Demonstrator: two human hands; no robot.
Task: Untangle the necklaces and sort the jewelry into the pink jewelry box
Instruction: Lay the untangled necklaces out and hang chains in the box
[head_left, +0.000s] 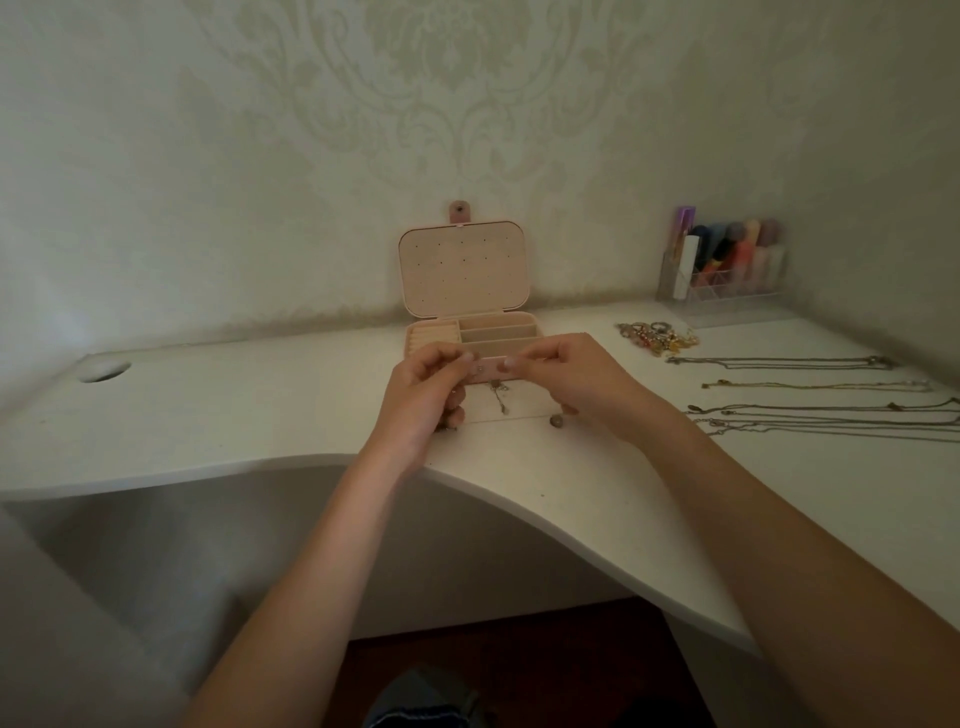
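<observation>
Untangling step, mid-course. Left hand (422, 395) and right hand (574, 379) raised just in front of pink jewelry box (467, 291), fingertips of each pinched together on a fine chain (500, 397); loose end with small pendant dangling toward desk (260, 405). Box open, lid upright against wall, compartments apparently unfilled. Right of box: heap of rings and small jewelry (657, 336); further right, straightened necklaces (810, 410) laid side by side, apart. Behind heap, clear organizer (722, 270). Next move, by judgement: teasing the held chain free with gentle outward pull, avoiding tightening any knot, then laying it straight or into a box compartment.
</observation>
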